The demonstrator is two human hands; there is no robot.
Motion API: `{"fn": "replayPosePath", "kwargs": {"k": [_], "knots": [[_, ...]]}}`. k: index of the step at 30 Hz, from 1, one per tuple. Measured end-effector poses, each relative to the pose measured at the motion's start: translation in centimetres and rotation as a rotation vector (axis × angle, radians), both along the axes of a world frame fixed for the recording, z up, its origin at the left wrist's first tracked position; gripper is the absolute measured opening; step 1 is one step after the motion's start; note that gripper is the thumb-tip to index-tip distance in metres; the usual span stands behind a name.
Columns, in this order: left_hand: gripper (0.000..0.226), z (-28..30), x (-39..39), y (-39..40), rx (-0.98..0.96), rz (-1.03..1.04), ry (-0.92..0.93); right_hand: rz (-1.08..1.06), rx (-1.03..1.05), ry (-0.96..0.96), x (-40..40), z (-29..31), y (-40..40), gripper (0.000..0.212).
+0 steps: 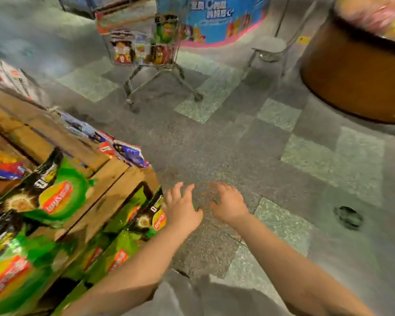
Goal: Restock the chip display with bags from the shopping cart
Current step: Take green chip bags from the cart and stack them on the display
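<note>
1. The floor (249, 142) was speckled grey stone set with paler green-grey tiles in a checker pattern, with a dark smudge-like object (348, 217) lying on it to the right.
2. A wooden crate display (114, 179) filled the lower left, stacked with green chip bags (55, 197) on its tiers and blue-purple bags (130, 153) at its upper corner.
3. The shopping cart (144, 44) stood well apart, further up the aisle, loaded with assorted bags, near a blue round stand (217, 19) and a brown round bin (356, 71).
4. The left hand (180, 209) was spread with relaxed fingers and gripped nothing, just beside the corner of the display.
5. The right hand (229, 205) was likewise spread over the floor and held nothing.
6. The whole view was motion-blurred, so bag lettering could not be read; whether the left hand touched a bag could not be told.
</note>
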State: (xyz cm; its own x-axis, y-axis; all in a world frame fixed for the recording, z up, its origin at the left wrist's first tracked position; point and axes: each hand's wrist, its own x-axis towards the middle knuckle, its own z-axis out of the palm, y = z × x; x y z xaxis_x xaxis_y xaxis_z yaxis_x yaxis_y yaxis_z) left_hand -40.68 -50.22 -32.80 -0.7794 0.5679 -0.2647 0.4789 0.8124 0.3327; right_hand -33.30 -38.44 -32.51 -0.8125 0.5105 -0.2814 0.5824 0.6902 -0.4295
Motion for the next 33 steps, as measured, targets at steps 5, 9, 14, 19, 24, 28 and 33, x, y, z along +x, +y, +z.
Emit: {"fn": "replayPosePath", "kwargs": {"k": [5,9,14,19,24,28,33], "knots": [[0.074,-0.5,0.2,5.9,-0.038,-0.095,-0.020,-0.072,-0.069,0.002,0.9,-0.6,5.3,0.058],[0.073,-0.3,-2.7,12.3,-0.030,-0.117,-0.052,-0.086,-0.065,-0.007,-1.5,-1.2,11.2,0.056],[0.072,0.3,-8.3,22.5,0.005,-0.112,-0.070,-0.081,-0.040,-0.041,-6.4,-0.5,20.8,0.058],[0.073,2.3,-13.4,32.4,0.014,-0.141,-0.039,-0.125,0.002,0.012,-11.4,1.9,30.4,0.057],[0.071,2.3,-17.0,40.7,0.027,-0.128,-0.046,-0.105,-0.041,0.015,-15.2,2.9,38.8,0.058],[0.073,1.9,-20.8,47.4,0.000,-0.062,-0.020,-0.030,-0.034,-0.019,-19.6,2.6,46.5,0.056],[0.072,3.5,-26.3,52.9,0.033,0.087,0.005,0.100,-0.087,-0.032,-27.3,3.9,53.6,0.054]]}}
